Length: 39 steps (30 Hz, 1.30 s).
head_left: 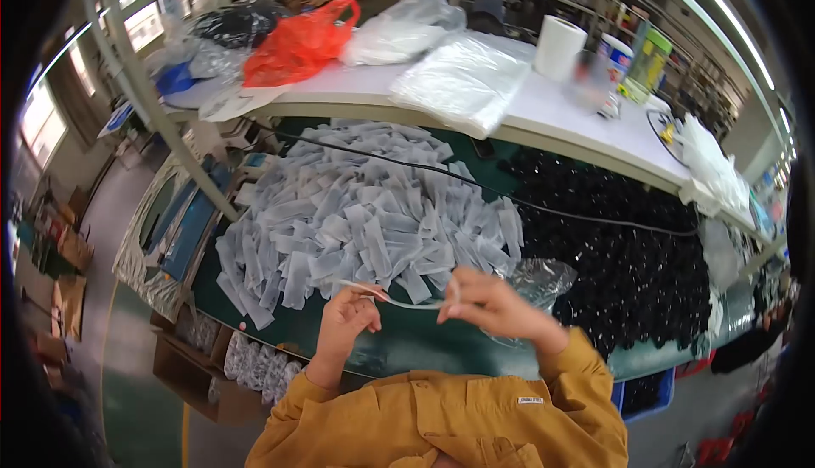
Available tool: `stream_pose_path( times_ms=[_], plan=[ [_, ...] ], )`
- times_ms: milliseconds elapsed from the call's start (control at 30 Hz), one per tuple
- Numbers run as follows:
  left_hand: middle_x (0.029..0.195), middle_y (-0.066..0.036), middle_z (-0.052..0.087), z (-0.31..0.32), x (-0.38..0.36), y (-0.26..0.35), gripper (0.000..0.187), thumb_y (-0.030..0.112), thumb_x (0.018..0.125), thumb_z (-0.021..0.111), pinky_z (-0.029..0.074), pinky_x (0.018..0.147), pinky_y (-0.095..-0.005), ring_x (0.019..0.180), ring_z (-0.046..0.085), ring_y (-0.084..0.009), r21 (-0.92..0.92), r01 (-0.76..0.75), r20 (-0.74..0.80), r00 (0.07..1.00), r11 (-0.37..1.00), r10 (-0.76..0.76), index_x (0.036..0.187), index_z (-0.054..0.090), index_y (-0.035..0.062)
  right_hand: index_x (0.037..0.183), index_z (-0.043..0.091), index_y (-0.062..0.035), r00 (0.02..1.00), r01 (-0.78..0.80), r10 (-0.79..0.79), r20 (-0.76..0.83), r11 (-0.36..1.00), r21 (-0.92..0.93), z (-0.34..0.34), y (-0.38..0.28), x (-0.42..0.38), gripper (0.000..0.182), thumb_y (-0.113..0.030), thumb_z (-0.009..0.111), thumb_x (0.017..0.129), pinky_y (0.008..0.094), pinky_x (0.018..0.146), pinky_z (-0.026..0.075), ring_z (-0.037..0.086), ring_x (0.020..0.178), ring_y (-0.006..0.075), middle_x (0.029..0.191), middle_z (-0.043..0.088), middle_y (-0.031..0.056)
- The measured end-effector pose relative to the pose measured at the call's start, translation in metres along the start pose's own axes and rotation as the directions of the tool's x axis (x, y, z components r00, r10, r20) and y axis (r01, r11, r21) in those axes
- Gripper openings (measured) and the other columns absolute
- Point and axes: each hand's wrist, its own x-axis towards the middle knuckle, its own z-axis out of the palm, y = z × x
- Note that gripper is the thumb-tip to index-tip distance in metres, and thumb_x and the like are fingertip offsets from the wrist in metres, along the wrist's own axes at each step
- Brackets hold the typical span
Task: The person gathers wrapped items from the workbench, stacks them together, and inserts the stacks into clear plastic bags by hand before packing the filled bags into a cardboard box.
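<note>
Between my two hands stretches a thin whitish strip [409,304], slightly bowed, whose exact kind I cannot make out. My left hand [346,319] pinches it near one end, fingers closed. On the other side, my right hand [492,305] is closed on it too, and part of the strip curves up by the fingers. Just beyond both hands lies a big pile of frosted, translucent sleeves [356,205]. A crumpled clear plastic bag [542,283] rests beside my right hand, partly under the wrist.
Many small black pieces [611,256] heap on the green tabletop [399,345] at right. A dark cable [407,162] crosses above both piles. Overhead, a white shelf [340,88] carries a red bag [297,44], plastic sheets [467,78] and a paper roll [559,48]. A cardboard box [182,366] stands lower left.
</note>
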Motion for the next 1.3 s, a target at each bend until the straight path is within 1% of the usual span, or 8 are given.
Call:
stream_pose_path(
  times_ms=[333, 400, 567, 733, 867, 967, 1100, 1300],
  plan=[
    [0.090, -0.006, 0.068, -0.023, -0.060, -0.026, 0.019, 0.011, 0.096, 0.061, 0.048, 0.062, -0.0209, 0.069, 0.058, -0.0065, 0.180, 0.189, -0.214, 0.965, 0.965, -0.149, 0.112, 0.063, -0.0002, 0.088, 0.068, 0.0030, 0.890, 0.401, -0.346, -0.298, 0.904, 0.148, -0.135, -0.127, 0.247, 0.021, -0.018, 0.066, 0.093, 0.0245, 0.057, 0.046, 0.056, 0.063, 0.0087, 0.071, 0.061, 0.0030],
    [0.090, -0.005, 0.068, -0.032, -0.075, -0.030, 0.018, 0.011, 0.096, 0.061, 0.048, 0.063, -0.0209, 0.069, 0.058, -0.0065, 0.178, 0.233, -0.278, 0.944, 0.956, -0.178, 0.111, 0.063, -0.0001, 0.111, 0.067, 0.0042, 0.887, 0.361, -0.306, -0.346, 0.927, 0.104, -0.172, -0.104, 0.307, 0.032, -0.024, 0.058, 0.099, 0.0219, 0.060, 0.040, 0.049, 0.063, 0.0079, 0.076, 0.055, 0.0009],
    [0.089, -0.007, 0.069, -0.059, -0.106, -0.032, 0.018, 0.011, 0.097, 0.059, 0.050, 0.063, -0.0232, 0.069, 0.059, -0.0072, 0.193, 0.269, -0.440, 0.883, 0.944, -0.162, 0.110, 0.064, -0.0013, 0.078, 0.066, 0.0050, 0.898, -0.101, 0.010, -0.439, 0.977, -0.186, -0.204, -0.027, 0.406, 0.030, -0.023, 0.077, 0.082, 0.0276, 0.042, 0.045, 0.056, 0.046, 0.0141, 0.060, 0.061, 0.0072],
    [0.088, -0.007, 0.069, -0.086, -0.123, -0.033, 0.019, 0.010, 0.097, 0.059, 0.050, 0.063, -0.0235, 0.069, 0.059, -0.0079, 0.207, 0.320, -0.481, 0.856, 0.925, -0.188, 0.109, 0.063, -0.0027, 0.066, 0.067, 0.0046, 0.853, -0.380, 0.040, -0.521, 0.733, -0.565, -0.173, -0.009, 0.417, 0.042, -0.035, 0.079, 0.076, 0.0319, 0.048, 0.055, 0.068, 0.053, 0.0211, 0.063, 0.067, 0.0147],
    [0.087, -0.007, 0.068, -0.105, -0.127, -0.037, 0.018, 0.010, 0.097, 0.059, 0.050, 0.063, -0.0234, 0.069, 0.059, -0.0081, 0.206, 0.319, -0.434, 0.877, 0.925, -0.205, 0.108, 0.063, -0.0028, 0.084, 0.069, 0.0034, 0.885, -0.289, -0.324, -0.334, 0.181, -0.940, -0.173, -0.023, 0.424, 0.051, -0.045, 0.080, 0.073, 0.0346, 0.065, 0.057, 0.072, 0.076, 0.0216, 0.075, 0.070, 0.0160],
    [0.085, -0.005, 0.068, -0.115, -0.121, -0.043, 0.018, 0.010, 0.096, 0.059, 0.048, 0.062, -0.0221, 0.067, 0.058, -0.0070, 0.270, 0.323, -0.381, 0.901, 0.907, -0.207, 0.108, 0.063, -0.0019, 0.092, 0.073, 0.0004, 0.823, -0.014, -0.545, -0.161, 0.263, -0.965, -0.174, -0.053, 0.379, 0.030, -0.028, 0.073, 0.084, 0.0303, 0.068, 0.055, 0.070, 0.078, 0.0173, 0.078, 0.071, 0.0104],
    [0.087, -0.005, 0.068, -0.114, -0.102, -0.040, 0.016, 0.009, 0.096, 0.060, 0.048, 0.063, -0.0213, 0.068, 0.057, -0.0065, 0.287, 0.368, -0.301, 0.911, 0.884, -0.282, 0.107, 0.064, -0.0014, 0.099, 0.072, 0.0018, 0.894, 0.202, -0.434, -0.111, 0.611, -0.765, -0.050, -0.155, 0.216, 0.022, -0.018, 0.068, 0.089, 0.0269, 0.064, 0.052, 0.067, 0.072, 0.0135, 0.081, 0.071, 0.0101],
    [0.088, -0.005, 0.069, -0.105, -0.084, -0.063, 0.017, 0.010, 0.095, 0.061, 0.050, 0.064, -0.0223, 0.070, 0.059, -0.0076, 0.365, 0.378, -0.065, 0.922, 0.851, -0.381, 0.108, 0.065, -0.0003, 0.112, 0.068, 0.0019, 0.914, -0.335, 0.252, -0.319, 0.912, -0.238, -0.031, -0.080, 0.031, 0.023, -0.011, 0.061, 0.095, 0.0244, 0.072, 0.052, 0.065, 0.080, 0.0100, 0.094, 0.070, 0.0066]
  ],
)
